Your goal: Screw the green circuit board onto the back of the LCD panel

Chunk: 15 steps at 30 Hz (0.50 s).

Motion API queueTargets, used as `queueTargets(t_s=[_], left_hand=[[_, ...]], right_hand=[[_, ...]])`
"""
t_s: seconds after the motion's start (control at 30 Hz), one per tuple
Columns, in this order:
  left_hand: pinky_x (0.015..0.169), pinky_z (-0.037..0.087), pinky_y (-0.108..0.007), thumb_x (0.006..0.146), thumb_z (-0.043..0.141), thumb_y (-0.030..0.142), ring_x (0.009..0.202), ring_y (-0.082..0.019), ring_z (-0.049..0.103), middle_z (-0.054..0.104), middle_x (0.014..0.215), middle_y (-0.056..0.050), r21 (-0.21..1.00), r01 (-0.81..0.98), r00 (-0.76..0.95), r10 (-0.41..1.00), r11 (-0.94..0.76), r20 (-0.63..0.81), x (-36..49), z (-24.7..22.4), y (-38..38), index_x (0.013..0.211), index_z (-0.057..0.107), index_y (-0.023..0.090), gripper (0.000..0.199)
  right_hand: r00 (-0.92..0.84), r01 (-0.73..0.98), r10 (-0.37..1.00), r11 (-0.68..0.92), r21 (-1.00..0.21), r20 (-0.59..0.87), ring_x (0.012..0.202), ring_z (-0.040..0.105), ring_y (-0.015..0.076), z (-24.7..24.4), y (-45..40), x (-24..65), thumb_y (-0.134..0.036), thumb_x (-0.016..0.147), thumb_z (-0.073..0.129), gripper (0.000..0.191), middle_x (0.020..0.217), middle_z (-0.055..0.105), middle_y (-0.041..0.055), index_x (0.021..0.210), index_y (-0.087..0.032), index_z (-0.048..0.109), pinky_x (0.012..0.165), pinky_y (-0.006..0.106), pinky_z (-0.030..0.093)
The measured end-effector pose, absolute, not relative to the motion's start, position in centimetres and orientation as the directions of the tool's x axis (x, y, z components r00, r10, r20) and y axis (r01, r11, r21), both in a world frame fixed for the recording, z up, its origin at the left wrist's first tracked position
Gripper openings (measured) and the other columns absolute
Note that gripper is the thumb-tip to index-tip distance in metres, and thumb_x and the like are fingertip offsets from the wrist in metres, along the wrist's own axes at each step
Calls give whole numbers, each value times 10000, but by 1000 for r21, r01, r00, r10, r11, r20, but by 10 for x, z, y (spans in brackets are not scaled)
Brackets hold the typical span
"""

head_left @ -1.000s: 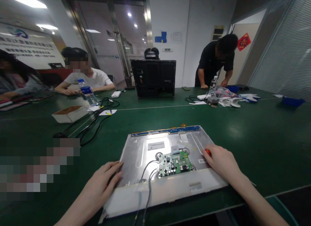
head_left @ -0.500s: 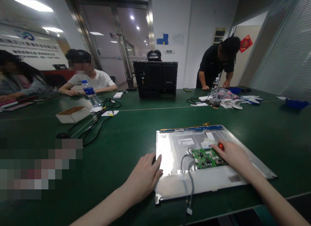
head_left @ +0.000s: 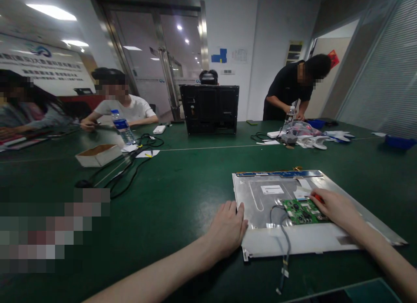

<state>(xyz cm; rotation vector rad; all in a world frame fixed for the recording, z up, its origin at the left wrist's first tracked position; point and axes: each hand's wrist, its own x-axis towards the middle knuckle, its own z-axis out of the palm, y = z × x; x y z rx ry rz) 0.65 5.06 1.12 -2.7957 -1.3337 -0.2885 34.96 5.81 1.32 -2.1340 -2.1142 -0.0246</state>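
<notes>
A silvery LCD panel (head_left: 260, 240) lies back side up on the table in front of me. A green circuit board (head_left: 301, 212) sits on its back, and a grey cable (head_left: 287, 242) runs from there over the near edge. The fingers and thumb of my left hand (head_left: 226, 227) grip the panel's left edge. Above the board's right end, my right hand (head_left: 335, 207) is closed around a small red-handled tool (head_left: 319, 198); its tip is hidden. White tape and a flat ribbon cable (head_left: 302, 193) lie beside those fingers, below the blue strip board (head_left: 278, 174).
A black monitor casing (head_left: 210, 109) stands upright across the green table (head_left: 182, 181). At left are an open box (head_left: 97, 157), a water bottle (head_left: 123, 129) and black cables (head_left: 130, 177). Gloves (head_left: 312, 141) and a plastic bag lie back right. Several people are around the table.
The panel, with its board and cable, has slid to the right, and both my hands have moved along with it. The person standing at back right has brought their hands closer together.
</notes>
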Motion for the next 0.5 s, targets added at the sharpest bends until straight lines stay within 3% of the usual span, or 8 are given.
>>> queueTargets(t_s=[0.3,0.5], left_hand=[[862,448,-435,962,411,293,995,-307,548,609,1111,-194,38,769,624,762,-638,171,25,6,59,1309,516,38,444],[857,439,-432,962,411,295,973,-306,546,609,1086,-189,43,765,625,757,-643,190,35,3,62,1294,517,24,442]], right_hand=[[8,997,999,-4,-81,51,751,640,273,20,54,367,-314,889,401,257,894,687,150,912,-174,615,673,378,459],[1,998,991,8,-66,133,797,655,270,8,57,386,-297,886,403,277,991,697,146,957,-177,642,689,375,480]])
